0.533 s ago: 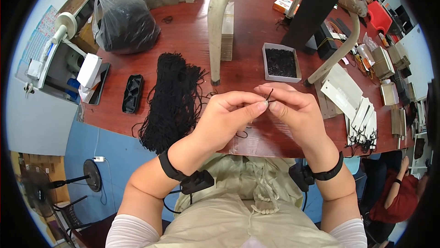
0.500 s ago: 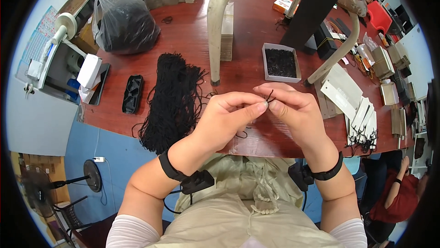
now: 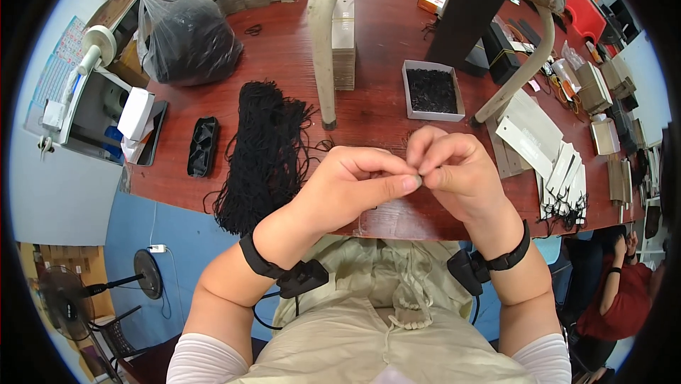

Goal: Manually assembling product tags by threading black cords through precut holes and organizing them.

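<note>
My left hand (image 3: 358, 185) and my right hand (image 3: 464, 178) meet fingertip to fingertip above the near edge of the table. Each is closed in a pinch on a thin black cord (image 3: 423, 176), almost wholly hidden by the fingers now. To the left of my hands lies a thick bundle of black cords (image 3: 261, 160), its loose ends trailing over the table edge. Beyond my right hand stands a white open box (image 3: 435, 116) with many small black pieces inside. White tags (image 3: 530, 141) lie to the right, some with black strings (image 3: 564, 212) at their near end.
A metal stool frame (image 3: 320, 50) stands upside down on the red-brown table (image 3: 284, 43). Behind the bundle sit a black tray (image 3: 203, 146) and a plastic bag (image 3: 188, 40) of black material. Stacked cards (image 3: 343, 50) lie beside a stool leg. Another person (image 3: 617, 299) sits at right.
My right fingers have curled and lifted at the knuckles, and the joined fingertips sit slightly lower. The cord end that stuck up between them no longer shows.
</note>
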`<state>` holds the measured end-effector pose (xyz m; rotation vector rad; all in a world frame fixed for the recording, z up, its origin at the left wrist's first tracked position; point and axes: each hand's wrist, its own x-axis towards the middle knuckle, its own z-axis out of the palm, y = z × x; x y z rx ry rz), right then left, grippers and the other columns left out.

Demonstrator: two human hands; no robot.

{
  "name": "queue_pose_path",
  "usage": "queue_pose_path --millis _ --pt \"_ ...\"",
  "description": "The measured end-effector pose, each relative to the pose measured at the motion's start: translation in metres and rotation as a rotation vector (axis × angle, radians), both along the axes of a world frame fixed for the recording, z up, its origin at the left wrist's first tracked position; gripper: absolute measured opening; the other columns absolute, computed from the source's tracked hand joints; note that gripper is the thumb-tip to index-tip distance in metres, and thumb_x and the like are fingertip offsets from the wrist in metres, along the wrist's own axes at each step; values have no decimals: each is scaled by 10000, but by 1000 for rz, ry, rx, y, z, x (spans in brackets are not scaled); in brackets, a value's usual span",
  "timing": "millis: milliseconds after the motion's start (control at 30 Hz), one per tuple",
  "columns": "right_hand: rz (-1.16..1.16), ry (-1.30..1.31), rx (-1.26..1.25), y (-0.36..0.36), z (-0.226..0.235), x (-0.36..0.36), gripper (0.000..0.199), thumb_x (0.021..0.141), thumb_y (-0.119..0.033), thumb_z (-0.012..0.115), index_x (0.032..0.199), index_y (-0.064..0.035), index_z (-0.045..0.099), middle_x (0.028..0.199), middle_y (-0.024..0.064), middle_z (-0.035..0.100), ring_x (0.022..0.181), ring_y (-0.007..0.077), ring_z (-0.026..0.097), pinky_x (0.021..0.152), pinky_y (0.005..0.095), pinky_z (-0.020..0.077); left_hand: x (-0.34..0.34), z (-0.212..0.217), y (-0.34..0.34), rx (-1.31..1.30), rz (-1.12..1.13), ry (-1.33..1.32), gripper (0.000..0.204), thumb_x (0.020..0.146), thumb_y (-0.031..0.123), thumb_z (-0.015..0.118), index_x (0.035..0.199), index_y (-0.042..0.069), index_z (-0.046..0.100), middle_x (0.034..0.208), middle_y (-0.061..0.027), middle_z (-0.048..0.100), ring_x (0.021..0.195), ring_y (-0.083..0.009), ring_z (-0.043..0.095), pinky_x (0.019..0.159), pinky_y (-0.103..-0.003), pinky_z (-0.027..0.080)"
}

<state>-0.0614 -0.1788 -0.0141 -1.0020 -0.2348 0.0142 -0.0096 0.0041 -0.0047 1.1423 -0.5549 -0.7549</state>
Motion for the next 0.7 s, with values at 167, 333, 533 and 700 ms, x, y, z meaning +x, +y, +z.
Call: queue_pose_path --millis 167,333,533,700 --pt "398 26 253 -21 -12 0 120 737 29 715 841 5 662 823 141 637 653 147 594 543 228 448 12 13 9 114 -153 -260 37 819 26 654 827 -9 649 770 -28 584 684 -93 506 582 -249 383" --pt "419 403 1 -25 12 -6 177 711 31 738 860 15 646 757 114 665 586 102 582 485 224 424 32 35 22 212 -185 -754 65 764 20 649 756 19 584 716 -46 528 684 -190 506 620 -301 393" --pt "204 420 -366 -1 29 -12 171 714 22 735 857 0 647 762 63 667 621 56 578 482 190 391 23 26 -6 117 -12 -1000 71 767 71 678 815 51 628 780 -46 529 711 -199 508 630 -292 406" --pt "41 381 -295 -6 24 -14 132 742 20 713 855 -4 648 752 43 658 683 77 606 607 208 478 24 17 -9 327 534 -1192 143 766 94 706 894 66 647 898 -56 547 826 -187 531 683 -275 440"
